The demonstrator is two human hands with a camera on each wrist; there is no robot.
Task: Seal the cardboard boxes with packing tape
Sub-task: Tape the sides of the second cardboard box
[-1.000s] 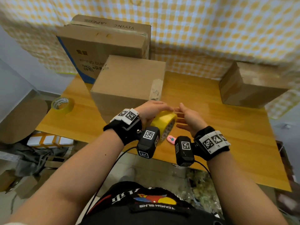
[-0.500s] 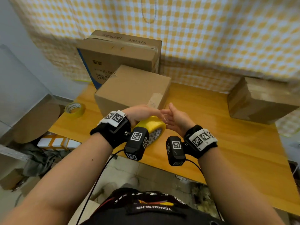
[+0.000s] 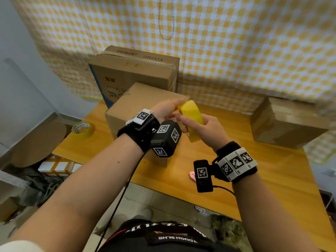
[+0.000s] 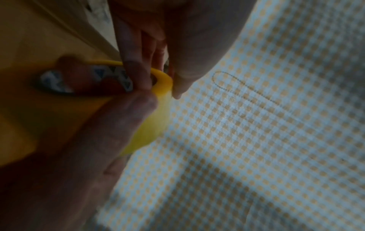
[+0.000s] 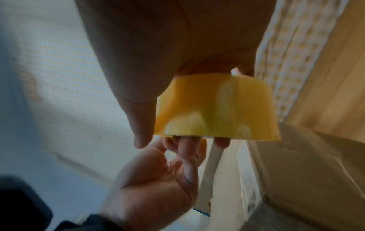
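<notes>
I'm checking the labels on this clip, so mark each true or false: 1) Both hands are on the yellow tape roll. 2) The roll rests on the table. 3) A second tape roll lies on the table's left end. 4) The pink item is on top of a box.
1) True: the left hand and right hand both hold the yellow tape roll.
2) False: it is held up above the table.
3) True: the second tape roll lies there.
4) False: the pink item lies on the table near its front edge.
</notes>
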